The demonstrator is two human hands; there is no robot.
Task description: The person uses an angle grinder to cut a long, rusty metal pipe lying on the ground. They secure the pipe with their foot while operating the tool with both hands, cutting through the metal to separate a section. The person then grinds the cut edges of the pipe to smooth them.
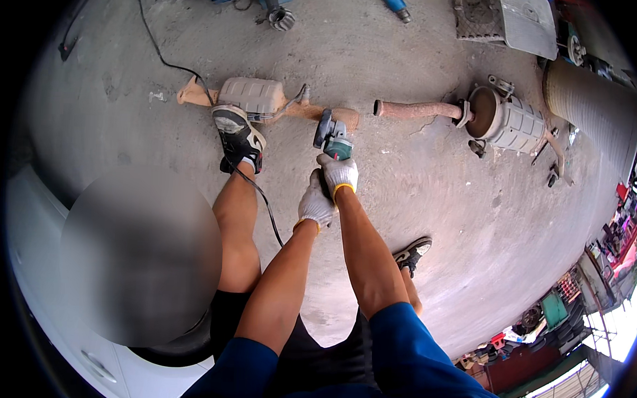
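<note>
Both my hands, in white knit gloves, are closed around a green angle grinder (340,149). My right hand (342,173) grips its body just behind the head. Lower and to the left, my left hand (315,202) wraps round the rear of the tool. The grinder's grey guard (324,127) is at the right part of a rusty exhaust pipe with a ribbed catalytic converter (252,95); whether the disc touches the pipe, I cannot tell. My left shoe (238,136) presses on that converter. A black cord (268,204) runs past my left leg.
A second exhaust piece with a ribbed canister (514,123) lies to the right. Beyond are a blue tool (395,5), a dark pipe end (279,16) and a metal shield (528,24). A white car (69,309) stands at lower left. Clutter lines the right edge.
</note>
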